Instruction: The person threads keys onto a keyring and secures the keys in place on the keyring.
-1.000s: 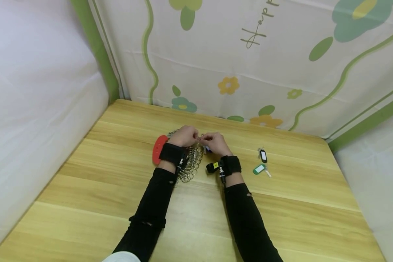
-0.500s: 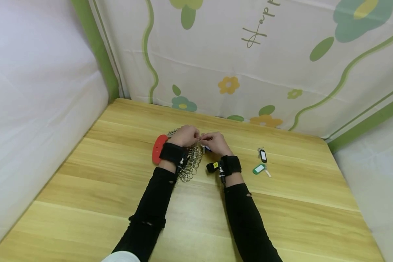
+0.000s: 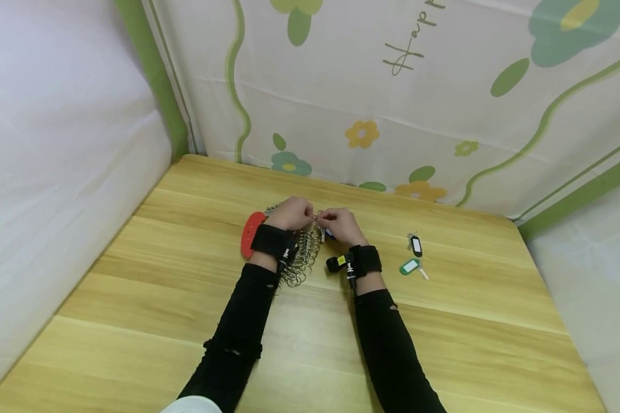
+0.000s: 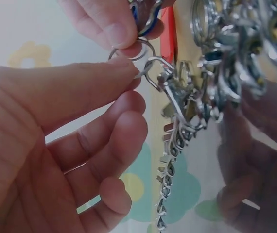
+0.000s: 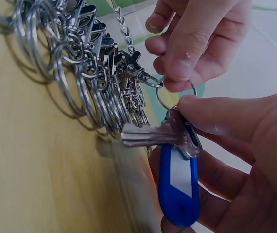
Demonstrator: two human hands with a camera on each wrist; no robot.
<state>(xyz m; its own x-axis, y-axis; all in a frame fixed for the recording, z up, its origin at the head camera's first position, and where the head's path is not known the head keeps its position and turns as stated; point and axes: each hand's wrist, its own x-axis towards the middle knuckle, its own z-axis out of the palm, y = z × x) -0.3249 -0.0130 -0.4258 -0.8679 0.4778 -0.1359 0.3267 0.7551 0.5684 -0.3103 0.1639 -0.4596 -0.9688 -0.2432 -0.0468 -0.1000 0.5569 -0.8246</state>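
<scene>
In the head view my left hand and right hand meet over a bunch of metal rings and clasps. Thumb and finger of my left hand pinch a key ring, which loops through the end of one metal clasp. My right hand pinches the lower side of that ring, at the head of a silver key. From the ring hangs a blue key tag with a white label. A chain runs among the clasps.
A red plastic piece lies left of my left wrist. To the right, a black key tag and a green key tag, each with a key, lie on the wooden table. A flowered curtain stands behind.
Both hands stay at nearly the same place. Their fingers shift only slightly at the ring, and the things on the table have not moved.
</scene>
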